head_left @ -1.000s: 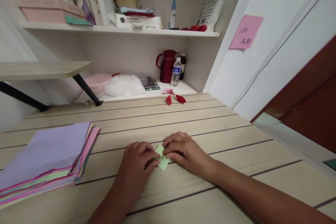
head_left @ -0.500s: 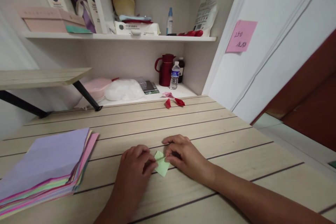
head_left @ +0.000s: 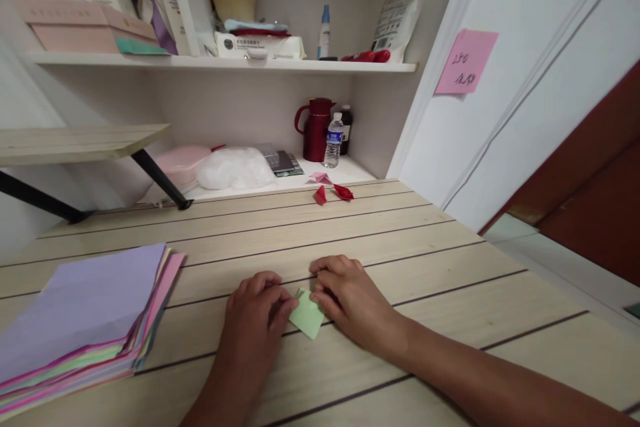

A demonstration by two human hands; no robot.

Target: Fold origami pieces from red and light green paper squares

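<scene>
A small folded piece of light green paper (head_left: 308, 317) lies on the wooden tabletop between both hands. My left hand (head_left: 261, 307) is closed at its left corner, thumb and forefinger pinching the edge. From the right, my right hand (head_left: 345, 293) has its thumb and curled fingers pressed on the paper's upper right edge. The fingers of the right hand cover part of the top fold. Farther back on the table sit two red folded paper pieces (head_left: 343, 193) and a pink folded paper piece (head_left: 320, 178).
On the left is a thick stack of coloured paper (head_left: 85, 307), lilac on top. A small raised shelf (head_left: 80, 143) on black legs stands behind it. At the back are a dark red jug (head_left: 316, 130), a water bottle (head_left: 333, 141) and a white plastic bag (head_left: 235, 168).
The green paper's top flap is folded down more, so its upper part shows less. My right thumb has moved left onto the paper. The view has shifted slightly.
</scene>
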